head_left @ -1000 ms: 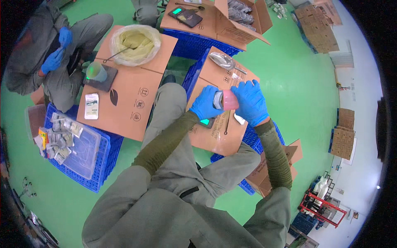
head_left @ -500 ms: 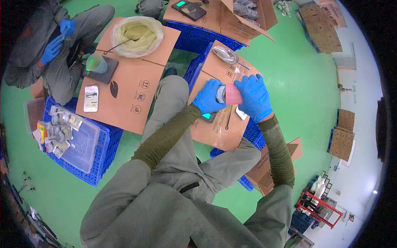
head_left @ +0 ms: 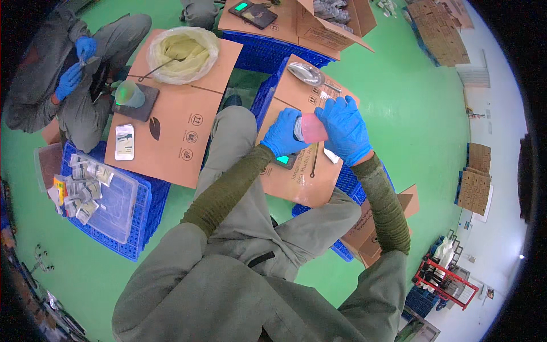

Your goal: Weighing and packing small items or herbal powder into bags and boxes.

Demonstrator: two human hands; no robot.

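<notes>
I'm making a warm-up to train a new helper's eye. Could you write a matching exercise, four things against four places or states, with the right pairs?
Things
1. Pink cup
2. Scoop
3. Bag
4. Green cup

Places or states
A. Lying near the far end of the cardboard
B. Standing on a dark scale
C. Between the left hand and the right hand
D. Open at the top, with yellow-green contents

Right pairs: 1-C, 2-A, 3-D, 4-B

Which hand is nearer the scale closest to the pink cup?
Left. The left hand is just above the scale in view; the right hand is farther off, up and to the right.
</notes>
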